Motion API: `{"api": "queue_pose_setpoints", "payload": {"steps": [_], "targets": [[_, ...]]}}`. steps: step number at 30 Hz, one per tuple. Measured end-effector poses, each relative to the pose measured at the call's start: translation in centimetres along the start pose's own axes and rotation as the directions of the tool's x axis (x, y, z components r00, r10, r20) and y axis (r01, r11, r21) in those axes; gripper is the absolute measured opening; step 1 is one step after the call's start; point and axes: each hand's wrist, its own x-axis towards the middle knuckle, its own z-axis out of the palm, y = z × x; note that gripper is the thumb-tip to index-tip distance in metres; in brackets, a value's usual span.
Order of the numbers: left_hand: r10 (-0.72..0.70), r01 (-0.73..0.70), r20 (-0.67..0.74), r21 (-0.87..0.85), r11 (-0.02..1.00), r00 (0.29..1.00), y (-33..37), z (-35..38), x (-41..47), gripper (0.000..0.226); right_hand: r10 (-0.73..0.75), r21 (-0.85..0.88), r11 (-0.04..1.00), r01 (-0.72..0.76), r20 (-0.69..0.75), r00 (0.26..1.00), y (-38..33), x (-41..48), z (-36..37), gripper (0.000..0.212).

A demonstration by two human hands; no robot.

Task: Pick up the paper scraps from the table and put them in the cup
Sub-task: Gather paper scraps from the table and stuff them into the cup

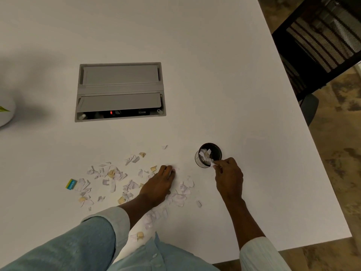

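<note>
Dropping a scrap in is the step going on: the person's right hand [229, 177] is pinching a small white torn paper scrap [211, 163] right at the near rim of the small dark round cup [209, 155], which sits on the white table [224, 85] and already has a little wad of white pieces inside. The left hand [159, 185] is lying palm down on the table to the left of the cup, fingers close together and flat over the loose pile of torn white and tan paper scraps [115, 178]. Can't tell if it's got anything under it.

Next move, probably: let go of that pinched piece so it falls inside and not over the lip, then go back left of the cup for more. These bits look thin and flat, so fingernail pinching or sweeping them into a heap looks like the way to go.

Counts: one cup, two hands, one scrap in the fingers, a handful already in the cup (too bunched to count), and dozens on the table, mostly white with several tan ones. Most lie left of the cup, a few nearer the person. One little yellow and teal packet [71, 184] sits at the far left end of the mess, well apart from the cup. One grey recessed cable box [120, 90] farther back.
</note>
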Motion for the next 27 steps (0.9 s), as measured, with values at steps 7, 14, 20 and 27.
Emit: {"api": "queue_pose_setpoints", "payload": {"steps": [7, 14, 20, 27], "targets": [[0.001, -0.001, -0.021, -0.012, 1.000, 1.000, 0.0, 0.0, -0.1, 0.086, 0.006, -0.053, 0.999, -0.005, 0.015, 1.000, -1.3, 1.8, -0.2, 0.017], [0.013, -0.013, -0.036, 0.014, 1.000, 0.999, -0.3, -0.2, -0.4, 0.091, -0.225, -0.033, 0.974, 0.223, -0.122, 0.967, -3.4, -0.8, 1.3, 0.020], [0.001, -0.001, -0.022, 0.023, 1.000, 1.000, -0.3, -0.2, -0.9, 0.104, -0.245, 0.027, 0.969, 0.244, 0.170, 0.955, -2.6, -7.6, 5.4, 0.029], [-0.025, 0.025, 0.001, 0.039, 0.999, 1.000, 0.1, -0.2, -1.0, 0.110, -0.094, -0.112, 0.979, 0.170, 0.489, 0.867, -1.1, -9.5, 8.0, 0.084]]}}
